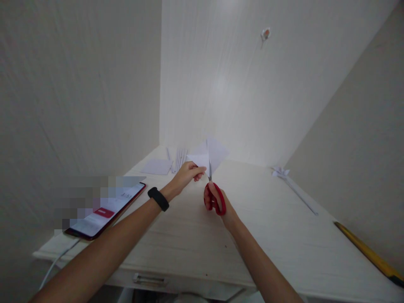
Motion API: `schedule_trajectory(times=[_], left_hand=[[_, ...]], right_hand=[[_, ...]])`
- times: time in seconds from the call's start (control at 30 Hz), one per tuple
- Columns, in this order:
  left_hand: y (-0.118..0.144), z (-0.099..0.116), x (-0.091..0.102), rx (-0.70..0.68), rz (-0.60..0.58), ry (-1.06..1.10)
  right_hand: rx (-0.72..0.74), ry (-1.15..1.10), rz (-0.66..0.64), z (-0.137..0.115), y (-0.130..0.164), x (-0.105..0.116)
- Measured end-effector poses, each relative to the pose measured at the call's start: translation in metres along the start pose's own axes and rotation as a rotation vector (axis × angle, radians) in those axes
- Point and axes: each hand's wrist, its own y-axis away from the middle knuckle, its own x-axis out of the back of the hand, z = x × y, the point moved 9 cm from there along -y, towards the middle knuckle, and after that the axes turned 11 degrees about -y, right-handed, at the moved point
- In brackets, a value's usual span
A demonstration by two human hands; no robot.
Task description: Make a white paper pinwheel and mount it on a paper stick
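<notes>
My left hand (193, 171) pinches the near edge of a white sheet of paper (217, 152), held up above the desk. Red-handled scissors (222, 203) are in my right hand (211, 198), its fingers through the loops. Their blades point away from me and lie at the paper, just right of my left fingertips. Whether the blades are parted is hard to make out. Behind my left hand lie a square of white paper (157, 166) and several thin white paper sticks (180, 159).
A phone (104, 216) with a lit screen and a white cable (59, 256) lies at the left. On the right are a paper pinwheel on a stick (299, 193) and a yellow-and-black tool (366, 248). Walls border the white desk (268, 248).
</notes>
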Motion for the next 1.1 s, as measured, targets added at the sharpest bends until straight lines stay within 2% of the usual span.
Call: schedule_trajectory(times=[0.33, 1.1], left_hand=[[0.001, 0.003, -0.003, 0.001, -0.020, -0.005], [0.000, 0.003, -0.005, -0.008, -0.035, 0.031]], right_hand=[[0.008, -0.035, -0.032, 0.006, -0.002, -0.001], [0.078, -0.016, 0.002, -0.006, 0.004, 0.000]])
